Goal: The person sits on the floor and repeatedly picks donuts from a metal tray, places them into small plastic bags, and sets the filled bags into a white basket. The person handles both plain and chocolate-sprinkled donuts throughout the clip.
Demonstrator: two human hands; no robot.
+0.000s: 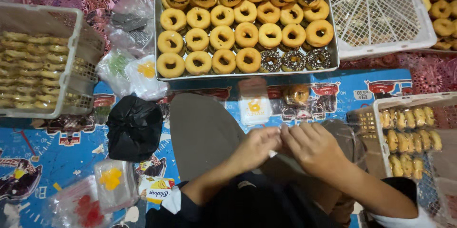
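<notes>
- Clear plastic bag: a thin, see-through sleeve held over the person's lap, at about 5 o'clock from the frame's centre; its opening lies between the two hands, and a small pale edge shows where the fingertips meet.
- Left hand: fingers drawn narrow, pinching the bag's edge; thumb and fingertips touch those of the other hand.
- Right hand: likewise closed to a narrow pinch on the same edge, the bag's body trailing off toward 3 o'clock.
- Technique, as a judgement: separating the film is best done by rubbing the two layers between thumb and forefinger, keeping the pull light so the thin plastic does not tear.
- Wrapped doughnut: one bagged piece on the floor mat, just beyond the hands at 12 o'clock, beside a small printed packet.
- Metal tray: farther out at 12 o'clock, holding rows of glazed ring doughnuts, three of them dark with sprinkles.
- White crate: at 3 o'clock, holding small yellow pastries.
- Grey crate: at 9 o'clock, filled with stacked flat pastries.
- Black bag: at 9 o'clock, near the knee.
</notes>
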